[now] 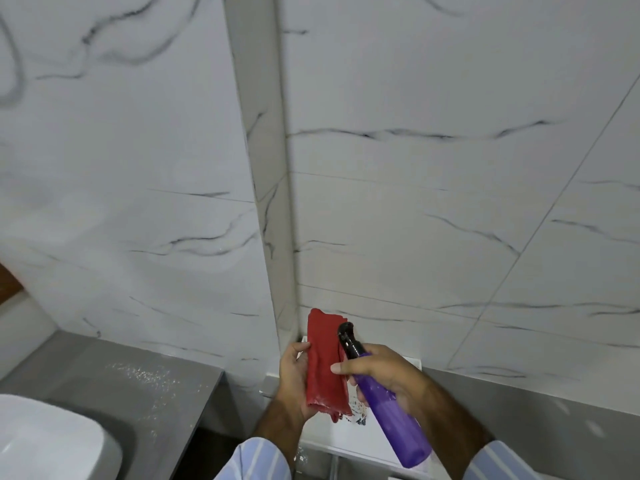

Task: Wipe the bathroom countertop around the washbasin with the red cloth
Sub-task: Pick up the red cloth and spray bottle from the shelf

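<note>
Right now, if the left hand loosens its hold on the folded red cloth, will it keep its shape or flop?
The folded red cloth probably flops: its lower end already sags in loose folds below the left hand. It looks light, held by fingers alone. Pale specks near its bottom edge hint at dampness or residue, so it may cling slightly.

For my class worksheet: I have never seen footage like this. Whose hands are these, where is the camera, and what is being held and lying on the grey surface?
There is one picture, taken by a wide-angle camera worn on a person's head and looking forward and down, so the hands are the wearer's own. No machine is involved. The left hand holds a folded red cloth. The right hand grips a purple spray bottle with a black nozzle aimed towards the cloth. At the lower left is a grey countertop with pale specks scattered on it, beside the edge of a white washbasin. Marble-look tiled walls fill the rest. Wiping has not yet begun.
</note>
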